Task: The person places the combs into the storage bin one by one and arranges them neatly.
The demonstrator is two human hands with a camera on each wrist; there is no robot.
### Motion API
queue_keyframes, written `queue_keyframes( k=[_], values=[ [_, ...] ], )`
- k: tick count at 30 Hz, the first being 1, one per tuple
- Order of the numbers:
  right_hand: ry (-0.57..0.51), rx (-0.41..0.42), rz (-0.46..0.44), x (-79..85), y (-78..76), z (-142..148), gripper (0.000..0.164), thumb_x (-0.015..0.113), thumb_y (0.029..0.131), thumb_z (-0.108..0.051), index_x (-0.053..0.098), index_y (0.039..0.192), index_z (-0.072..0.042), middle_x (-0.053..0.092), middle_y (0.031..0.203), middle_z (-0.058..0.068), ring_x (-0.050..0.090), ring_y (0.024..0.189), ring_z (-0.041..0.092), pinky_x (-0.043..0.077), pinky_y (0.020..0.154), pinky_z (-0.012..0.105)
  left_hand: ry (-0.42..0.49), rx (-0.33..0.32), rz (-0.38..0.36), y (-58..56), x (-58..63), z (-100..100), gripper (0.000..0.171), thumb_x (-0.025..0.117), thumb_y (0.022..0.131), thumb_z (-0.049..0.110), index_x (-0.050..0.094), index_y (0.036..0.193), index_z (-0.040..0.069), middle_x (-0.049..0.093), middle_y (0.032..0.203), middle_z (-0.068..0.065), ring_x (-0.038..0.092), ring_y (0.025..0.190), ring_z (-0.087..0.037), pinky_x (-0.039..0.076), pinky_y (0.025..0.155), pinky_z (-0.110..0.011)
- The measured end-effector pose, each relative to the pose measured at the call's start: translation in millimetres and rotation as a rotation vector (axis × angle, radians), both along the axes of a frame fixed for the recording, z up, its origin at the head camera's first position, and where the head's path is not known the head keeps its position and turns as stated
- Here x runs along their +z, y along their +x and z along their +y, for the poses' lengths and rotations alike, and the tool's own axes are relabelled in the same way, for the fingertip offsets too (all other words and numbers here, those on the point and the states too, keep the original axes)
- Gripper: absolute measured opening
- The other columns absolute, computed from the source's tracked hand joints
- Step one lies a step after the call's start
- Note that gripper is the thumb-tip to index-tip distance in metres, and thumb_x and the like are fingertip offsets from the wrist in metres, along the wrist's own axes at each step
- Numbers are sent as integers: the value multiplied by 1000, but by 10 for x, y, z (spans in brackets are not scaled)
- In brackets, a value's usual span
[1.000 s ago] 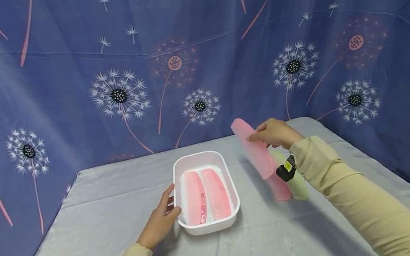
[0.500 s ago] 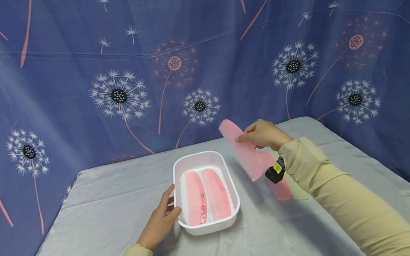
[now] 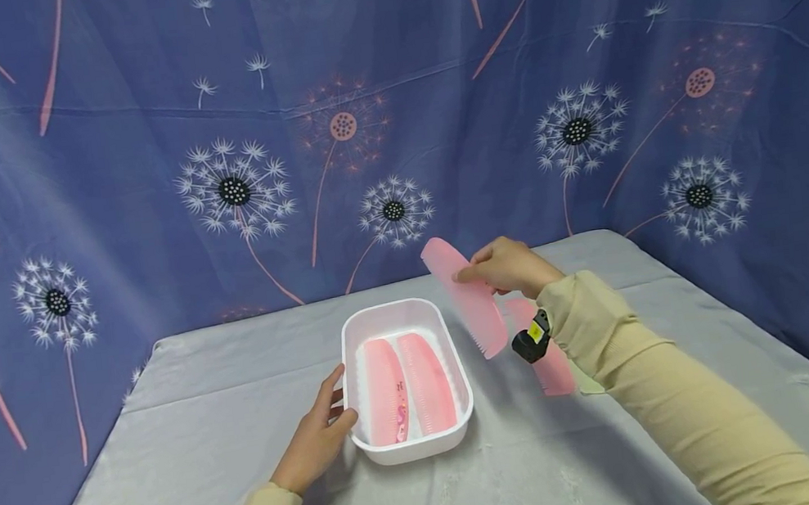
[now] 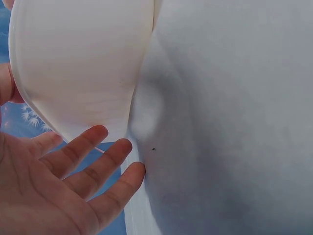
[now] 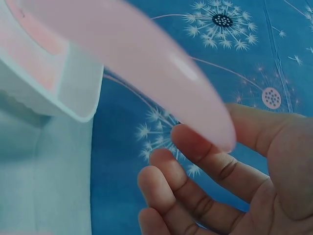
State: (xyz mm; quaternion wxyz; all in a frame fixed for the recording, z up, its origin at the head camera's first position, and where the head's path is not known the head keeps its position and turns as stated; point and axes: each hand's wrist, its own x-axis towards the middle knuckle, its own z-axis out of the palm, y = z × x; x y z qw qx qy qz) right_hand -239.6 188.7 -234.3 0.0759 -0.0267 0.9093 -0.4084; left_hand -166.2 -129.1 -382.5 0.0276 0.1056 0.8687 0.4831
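My right hand (image 3: 513,264) pinches a pink comb (image 3: 470,299) near its upper end, between thumb and fingers. The comb hangs tilted above the table, just right of a white plastic box (image 3: 414,453). In the right wrist view the held comb (image 5: 142,58) slants across, its end by the fingertips. Two pink combs lie side by side in the box: a left comb (image 3: 382,391) with a printed pattern along one edge and a plain right comb (image 3: 429,381). My left hand (image 3: 316,439) rests against the box's left side, fingers straight, as the left wrist view shows too.
Another pink comb (image 3: 553,368) lies on the grey-white tablecloth (image 3: 242,401), partly behind the right wrist. A pale green comb (image 3: 587,381) shows beside it, mostly covered by the sleeve. A blue dandelion-print curtain (image 3: 433,101) stands behind the table.
My right hand has carried the pink comb leftward, closer to the box. The left hand and the box have stayed in place.
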Motion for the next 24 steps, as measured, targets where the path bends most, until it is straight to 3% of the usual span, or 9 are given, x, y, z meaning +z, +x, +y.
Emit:
queue_keyframes(
  k=[3, 6, 10, 15, 19, 24],
  values=[
    [-15, -2, 0, -20, 3, -54, 23, 70, 93, -32, 69, 82, -12, 51, 92, 3, 50, 76, 19, 42, 70, 32, -3, 1, -2, 2, -14, 7, 67, 51, 98, 11, 28, 161, 9, 49, 145, -30, 55, 127, -44, 42, 104, -62],
    [-33, -4, -8, -49, 1, -125, 23, 70, 93, -32, 74, 92, -9, 60, 110, 8, 56, 83, 21, 46, 77, 34, -4, -2, 2, 4, -14, 6, 66, 52, 98, 11, 28, 160, 9, 50, 145, -31, 55, 127, -44, 43, 104, -62],
    [-71, -13, -22, -80, -6, -244, 34, 69, 94, -31, 75, 113, -4, 59, 133, 14, 61, 86, 21, 50, 82, 35, -4, -3, 4, 0, 10, 3, 66, 52, 99, 12, 28, 160, 8, 50, 145, -30, 56, 126, -43, 43, 103, -61],
    [-110, -32, -47, -130, -21, -386, 42, 70, 94, -30, 71, 124, -2, 59, 138, 15, 65, 94, 23, 53, 88, 38, -5, 0, -2, 3, 22, 9, 67, 52, 98, 12, 28, 160, 9, 51, 144, -30, 56, 126, -42, 44, 103, -61],
    [-126, -44, -53, -173, -40, -487, 45, 71, 93, -29, 69, 128, -1, 63, 132, 15, 66, 85, 20, 52, 78, 32, 3, 1, -4, 10, 20, 4, 67, 53, 98, 12, 28, 160, 9, 51, 144, -29, 56, 127, -42, 44, 103, -60],
    [-139, -55, -63, -217, -45, -605, 42, 72, 92, -27, 71, 126, -3, 67, 124, 11, 65, 74, 16, 43, 60, 23, 3, -1, 3, 11, 19, 6, 66, 53, 98, 12, 29, 160, 9, 51, 144, -30, 55, 127, -44, 43, 104, -61]
  ],
)
